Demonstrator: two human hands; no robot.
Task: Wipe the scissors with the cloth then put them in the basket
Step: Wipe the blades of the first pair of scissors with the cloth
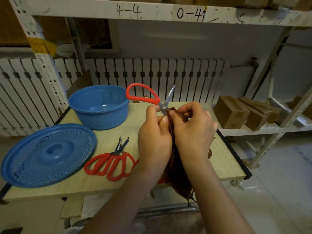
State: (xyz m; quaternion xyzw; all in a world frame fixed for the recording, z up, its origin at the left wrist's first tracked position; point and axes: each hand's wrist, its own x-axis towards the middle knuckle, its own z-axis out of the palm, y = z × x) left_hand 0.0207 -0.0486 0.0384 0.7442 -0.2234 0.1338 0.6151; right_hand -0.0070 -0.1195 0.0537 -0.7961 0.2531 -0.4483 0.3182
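A pair of red-handled scissors (152, 98) is held up above the wooden table (104, 181), gripped near the pivot by the curled fingers of the left hand (154, 141); one blade is pointed upward and one red loop is seen to the left. A brown cloth (179, 174) is pinched against the scissors by the right hand (194, 130) — its fingers are curled round the fabric, the rest of which is hung down between the wrists. The blue basket (99, 107) is set at the table's far left, well apart from the hands; its blue perforated lid (47, 154) is laid flat nearer, beside more red scissors (109, 162) lying on the table.
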